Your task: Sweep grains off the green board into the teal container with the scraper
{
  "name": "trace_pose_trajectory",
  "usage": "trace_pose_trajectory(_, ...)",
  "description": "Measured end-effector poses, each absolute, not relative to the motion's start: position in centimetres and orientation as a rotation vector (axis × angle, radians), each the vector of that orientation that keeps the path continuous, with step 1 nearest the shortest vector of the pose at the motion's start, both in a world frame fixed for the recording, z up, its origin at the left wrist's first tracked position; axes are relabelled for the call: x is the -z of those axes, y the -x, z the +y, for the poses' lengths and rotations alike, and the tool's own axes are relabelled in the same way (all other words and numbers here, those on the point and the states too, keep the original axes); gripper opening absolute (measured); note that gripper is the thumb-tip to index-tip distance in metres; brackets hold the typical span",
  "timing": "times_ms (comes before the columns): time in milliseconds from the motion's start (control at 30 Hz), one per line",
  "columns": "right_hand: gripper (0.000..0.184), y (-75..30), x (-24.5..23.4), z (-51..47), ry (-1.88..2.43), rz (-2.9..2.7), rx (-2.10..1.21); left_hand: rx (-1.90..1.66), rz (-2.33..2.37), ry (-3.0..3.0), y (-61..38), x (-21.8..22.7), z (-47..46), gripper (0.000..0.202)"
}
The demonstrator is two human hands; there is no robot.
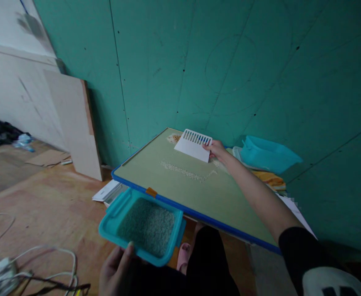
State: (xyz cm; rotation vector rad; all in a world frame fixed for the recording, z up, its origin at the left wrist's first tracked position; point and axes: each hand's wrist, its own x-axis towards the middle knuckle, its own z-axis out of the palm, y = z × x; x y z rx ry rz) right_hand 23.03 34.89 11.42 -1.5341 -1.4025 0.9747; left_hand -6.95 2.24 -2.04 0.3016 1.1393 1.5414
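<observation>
My left hand (117, 265) grips the near rim of a turquoise plastic tub (121, 207), thumb on top, just below the table's front edge. Pale grains (152, 226) resembling rice fill much of the tub. Over the table, my right hand (216, 150) is closed on the right end of a flat white board (193, 151) with a row of slots along its far edge. In front of the board, a thin streak of pale grains (185, 172) lies on the green tabletop (230, 197). Behind its left end is a small heap of yellowish kernels (176, 138).
A second turquoise tub (267, 154) stands at the back right above an orange-yellow cloth (269, 179). The green wall (168, 61) rises behind the table. A wooden panel (72, 123) leans at left; cables (45, 248) and a power strip (1, 275) lie on the floor.
</observation>
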Motion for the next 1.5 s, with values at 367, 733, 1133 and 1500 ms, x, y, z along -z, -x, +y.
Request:
trace_pose_trajectory(367, 0.008, -17.8, -12.0, 32.4, 1.467, -1.496, -1.184, -1.607, 1.193, -0.375, 6.2, 0.9, 2.2, 0.035)
trace_pose_trajectory(733, 0.014, -17.5, -13.5, 28.1, 1.320, -1.467, -1.299, -1.532, 1.189, -0.371, 6.4, 0.7, 2.2, 0.040)
trace_pose_trajectory(1133, 0.022, -33.5, -12.6, 22.6, 1.561, -1.053, -0.854, -1.519, 1.110, -0.371, 5.9, 0.3, 1.6, 0.034)
trace_pose_trajectory(1500, 0.019, -32.0, -12.1, 21.7, 1.646, -1.023, -0.858, -1.562, 1.084, -0.328, 5.5, 0.6, 1.7, 0.035)
